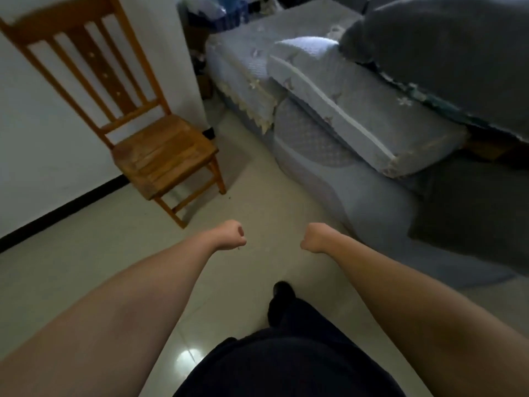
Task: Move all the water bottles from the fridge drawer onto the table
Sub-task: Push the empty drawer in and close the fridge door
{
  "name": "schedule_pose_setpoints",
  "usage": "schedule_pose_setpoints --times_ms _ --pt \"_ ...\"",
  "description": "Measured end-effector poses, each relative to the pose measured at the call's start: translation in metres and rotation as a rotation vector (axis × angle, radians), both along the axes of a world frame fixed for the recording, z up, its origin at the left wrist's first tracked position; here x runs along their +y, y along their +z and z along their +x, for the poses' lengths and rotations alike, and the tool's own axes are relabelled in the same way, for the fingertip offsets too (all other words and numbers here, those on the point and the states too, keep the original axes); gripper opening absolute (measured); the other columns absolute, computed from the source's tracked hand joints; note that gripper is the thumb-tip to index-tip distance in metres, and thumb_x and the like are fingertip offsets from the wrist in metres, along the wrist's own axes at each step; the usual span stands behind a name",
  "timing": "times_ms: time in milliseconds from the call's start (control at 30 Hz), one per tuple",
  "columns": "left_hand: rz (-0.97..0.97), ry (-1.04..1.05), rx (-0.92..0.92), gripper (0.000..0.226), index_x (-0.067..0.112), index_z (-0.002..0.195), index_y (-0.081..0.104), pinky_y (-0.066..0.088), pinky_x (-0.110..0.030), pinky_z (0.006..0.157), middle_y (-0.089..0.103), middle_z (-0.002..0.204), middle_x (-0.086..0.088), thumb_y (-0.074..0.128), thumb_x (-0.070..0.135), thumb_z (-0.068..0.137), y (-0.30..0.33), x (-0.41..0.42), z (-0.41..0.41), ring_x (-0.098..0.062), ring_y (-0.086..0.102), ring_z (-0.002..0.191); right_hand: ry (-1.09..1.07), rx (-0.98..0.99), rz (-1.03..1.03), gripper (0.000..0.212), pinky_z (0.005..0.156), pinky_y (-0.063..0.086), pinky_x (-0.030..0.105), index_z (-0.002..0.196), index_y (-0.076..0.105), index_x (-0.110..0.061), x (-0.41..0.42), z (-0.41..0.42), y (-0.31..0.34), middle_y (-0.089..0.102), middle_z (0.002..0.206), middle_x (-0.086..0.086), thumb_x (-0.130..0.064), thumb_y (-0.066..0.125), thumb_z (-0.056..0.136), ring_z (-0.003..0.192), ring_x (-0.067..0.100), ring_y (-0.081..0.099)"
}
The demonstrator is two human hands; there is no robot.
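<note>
Reaching forward over the pale tiled floor (86, 276), the left hand (230, 235) and right hand (315, 237) are curled into empty fists, likely between trips; no water bottles, fridge or table show, only a wooden slat-back chair (137, 133) far left.

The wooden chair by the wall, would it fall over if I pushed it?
The wooden chair probably stays stiff; it looks like solid slats and legs. Pushed low, it would likely slide on the shiny tiled floor. Pushed high on its tall back, it might tip.
</note>
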State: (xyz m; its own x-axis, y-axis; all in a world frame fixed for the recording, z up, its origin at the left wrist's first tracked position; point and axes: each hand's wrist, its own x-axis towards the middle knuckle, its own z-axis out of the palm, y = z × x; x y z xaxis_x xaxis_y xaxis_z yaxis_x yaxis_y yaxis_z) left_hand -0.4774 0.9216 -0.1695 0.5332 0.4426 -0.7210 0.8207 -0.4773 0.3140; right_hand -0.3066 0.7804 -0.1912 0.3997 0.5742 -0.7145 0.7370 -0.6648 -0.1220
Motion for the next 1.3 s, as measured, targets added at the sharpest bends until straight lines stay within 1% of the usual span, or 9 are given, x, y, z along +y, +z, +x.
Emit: schedule_pose_setpoints --times_ms 100,300,467,633,733,833,1000,1133,1300 --pt "0.028 0.164 -0.026 0.033 0.006 0.118 0.06 0.046 -0.029 0.077 0.063 0.114 -0.011 0.055 0.023 0.091 0.01 0.033 0.009 -0.025 0.062 0.099 0.092 0.003 0.028 0.033 0.075 0.043 0.028 0.11 0.064 -0.001 0.063 0.03 0.003 0.063 0.116 0.017 -0.023 0.049 0.09 0.107 0.032 0.06" --pt "0.028 0.459 -0.108 0.027 0.008 0.109 0.063 0.048 -0.033 0.076 0.062 0.098 -0.006 0.053 0.025 0.091 0.022 0.076 -0.003 -0.022 0.062 0.088 0.356 0.009 0.034 0.034 0.084 0.047 0.032 0.115 0.063 -0.005 0.171 0.039 0.001 0.062 0.119 0.015 -0.023 0.049 0.089 0.11 0.032 0.059" --pt "0.053 0.656 -0.109 0.009 0.014 0.09 0.06 0.038 -0.025 0.057 0.058 0.083 -0.008 0.054 0.02 0.089 0.021 0.095 -0.05 -0.02 0.055 0.076 0.695 0.036 0.022 0.036 0.081 0.046 0.031 0.118 0.06 -0.003 0.24 -0.009 -0.005 0.06 0.122 0.015 -0.022 0.04 0.095 0.106 0.031 0.058" --pt "0.042 0.827 -0.044 0.011 0.013 0.098 0.059 0.039 -0.029 0.071 0.06 0.087 -0.015 0.054 0.021 0.092 0.015 0.11 -0.113 -0.024 0.056 0.084 0.879 0.041 0.037 0.039 0.083 0.044 0.033 0.125 0.056 -0.004 0.292 -0.079 -0.006 0.058 0.125 0.017 -0.022 0.044 0.092 0.111 0.032 0.057" --pt "0.057 0.885 0.016 0.033 0.005 0.12 0.059 0.043 -0.03 0.085 0.066 0.113 -0.017 0.054 0.024 0.094 0.01 0.129 -0.15 -0.029 0.06 0.106 0.909 0.053 0.052 0.037 0.076 0.043 0.031 0.122 0.057 -0.005 0.324 -0.119 -0.008 0.06 0.121 0.014 -0.022 0.046 0.092 0.105 0.029 0.058" --pt "0.07 0.915 0.024 0.039 0.005 0.128 0.055 0.042 -0.03 0.092 0.062 0.122 -0.017 0.053 0.024 0.094 0.01 0.155 -0.187 -0.029 0.057 0.115 0.927 0.081 0.067 0.031 0.073 0.042 0.03 0.115 0.06 -0.004 0.357 -0.155 -0.004 0.062 0.117 0.014 -0.021 0.046 0.093 0.098 0.027 0.059" --pt "0.113 0.929 0.014 0.038 0.007 0.127 0.055 0.043 -0.031 0.091 0.059 0.127 -0.014 0.053 0.026 0.094 0.025 0.217 -0.269 -0.028 0.058 0.113 0.949 0.057 0.067 0.033 0.076 0.049 0.029 0.118 0.06 -0.002 0.423 -0.232 0.007 0.062 0.116 0.014 -0.021 0.05 0.092 0.091 0.024 0.059" --pt "0.173 1.002 0.001 0.036 0.007 0.124 0.056 0.044 -0.033 0.091 0.059 0.125 -0.014 0.055 0.026 0.094 0.039 0.264 -0.341 -0.028 0.059 0.11 0.98 0.075 0.132 0.036 0.083 0.046 0.03 0.12 0.058 0.0 0.472 -0.305 0.022 0.059 0.125 0.017 -0.021 0.041 0.096 0.109 0.031 0.058" --pt "0.137 1.085 -0.029 0.036 -0.001 0.122 0.057 0.045 -0.037 0.097 0.061 0.123 -0.02 0.053 0.022 0.095 0.038 0.292 -0.389 -0.033 0.059 0.112 0.989 0.098 0.213 0.031 0.083 0.051 0.033 0.111 0.063 -0.003 0.512 -0.361 0.027 0.063 0.113 0.015 -0.021 0.044 0.094 0.101 0.03 0.06"
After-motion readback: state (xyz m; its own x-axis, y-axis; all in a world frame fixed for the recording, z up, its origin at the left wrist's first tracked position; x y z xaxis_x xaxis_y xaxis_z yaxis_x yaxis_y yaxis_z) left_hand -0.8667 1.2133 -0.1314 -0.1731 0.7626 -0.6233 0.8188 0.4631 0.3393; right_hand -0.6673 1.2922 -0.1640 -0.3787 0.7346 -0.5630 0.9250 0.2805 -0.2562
